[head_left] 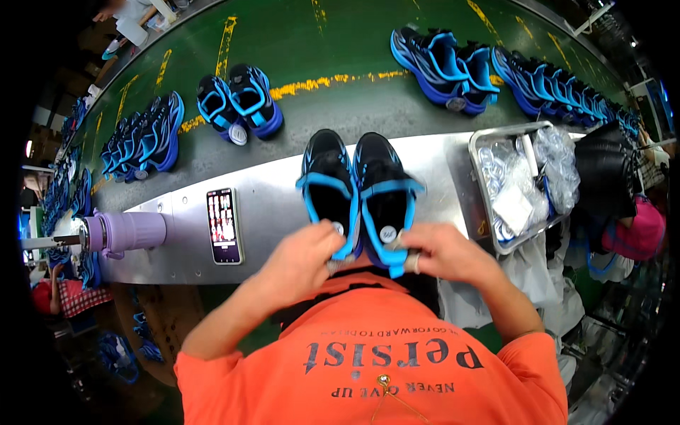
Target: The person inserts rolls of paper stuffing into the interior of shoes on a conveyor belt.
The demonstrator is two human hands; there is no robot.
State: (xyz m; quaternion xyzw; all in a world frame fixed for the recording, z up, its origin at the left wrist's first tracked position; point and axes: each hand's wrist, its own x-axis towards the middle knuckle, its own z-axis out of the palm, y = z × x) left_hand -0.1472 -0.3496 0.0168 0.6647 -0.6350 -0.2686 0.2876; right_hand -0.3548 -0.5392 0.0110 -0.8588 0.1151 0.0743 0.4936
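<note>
Black-and-blue fabric sneaker pair (359,190): side by side over the silver metal ledge (276,184), heels at its near edge.
Left hand (304,255): fingers closed on left sneaker's (327,152) heel.
Right hand (448,253): gripping right sneaker's (375,151) heel.
Clear rectangular tray (484,195): ledge's right side.

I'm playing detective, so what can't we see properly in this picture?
All in the head view:
Soles of the left shoe and right shoe: hidden beneath the shoes' uppers.
Parts of their heels: covered by the left hand and right hand.
Phone pictures: too small.
Bottom of the tray: mostly hidden by plastic bags.
Shoe row at right: overlapping and blurred, so uncountable.
</note>
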